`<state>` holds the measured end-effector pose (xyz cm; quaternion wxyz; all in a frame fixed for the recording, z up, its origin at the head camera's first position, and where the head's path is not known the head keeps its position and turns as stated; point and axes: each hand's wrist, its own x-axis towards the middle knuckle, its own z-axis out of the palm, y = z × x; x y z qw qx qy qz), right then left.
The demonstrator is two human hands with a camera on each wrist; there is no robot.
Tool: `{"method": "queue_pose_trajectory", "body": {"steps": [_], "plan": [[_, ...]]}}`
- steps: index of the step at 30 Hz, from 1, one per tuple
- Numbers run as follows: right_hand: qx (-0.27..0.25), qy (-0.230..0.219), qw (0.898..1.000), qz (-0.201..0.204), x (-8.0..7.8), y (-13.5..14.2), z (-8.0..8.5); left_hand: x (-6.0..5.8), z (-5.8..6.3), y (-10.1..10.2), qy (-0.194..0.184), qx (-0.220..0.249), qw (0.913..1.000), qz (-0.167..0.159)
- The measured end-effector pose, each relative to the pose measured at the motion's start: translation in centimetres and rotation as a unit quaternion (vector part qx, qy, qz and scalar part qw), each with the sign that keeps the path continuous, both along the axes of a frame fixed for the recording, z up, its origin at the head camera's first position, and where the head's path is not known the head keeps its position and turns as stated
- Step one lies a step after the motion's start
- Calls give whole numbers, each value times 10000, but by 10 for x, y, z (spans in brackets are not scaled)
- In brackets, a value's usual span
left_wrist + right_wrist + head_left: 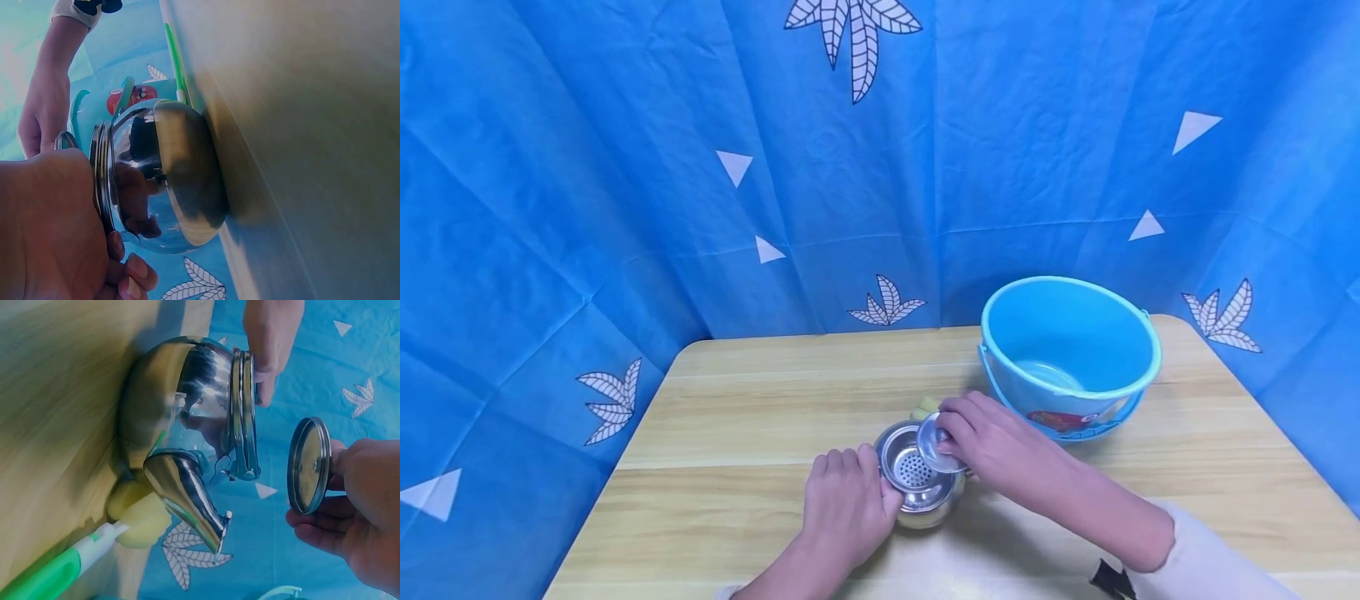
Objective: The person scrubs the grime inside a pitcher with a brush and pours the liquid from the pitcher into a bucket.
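A shiny steel teapot (925, 518) stands on the table, its round top uncovered and a perforated strainer (913, 471) visible inside. My left hand (846, 500) grips it at the near left side, the thumb against the rim; its handle is hidden behind that hand. Between the fingers of my right hand (992, 437) is the round steel lid (306, 465), pinched by its knob. In the right wrist view the lid is tilted and apart from the pot's mouth. The spout (187, 494) points away from the left hand, beside a yellow sponge head (140, 519).
The sponge head sits on a green-and-white handle (53, 572) lying on the table (737, 433). A light blue bucket (1067, 325) with its handle hanging down stands at the back right. Blue cloth (662, 167) with leaf prints hangs behind the table.
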<state>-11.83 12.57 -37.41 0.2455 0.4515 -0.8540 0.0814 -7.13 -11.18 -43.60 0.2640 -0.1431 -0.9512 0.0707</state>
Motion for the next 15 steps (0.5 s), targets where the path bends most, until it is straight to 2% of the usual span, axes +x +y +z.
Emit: {"method": "queue_pose_trajectory", "body": {"steps": [8,15], "plan": [[-142,144,9998,-93,3,16,0,1,2,1,-132,-17,9999,66],[-345,364,9987,-21,5,28,4,1,2,1,-162,19,9999,56]]}}
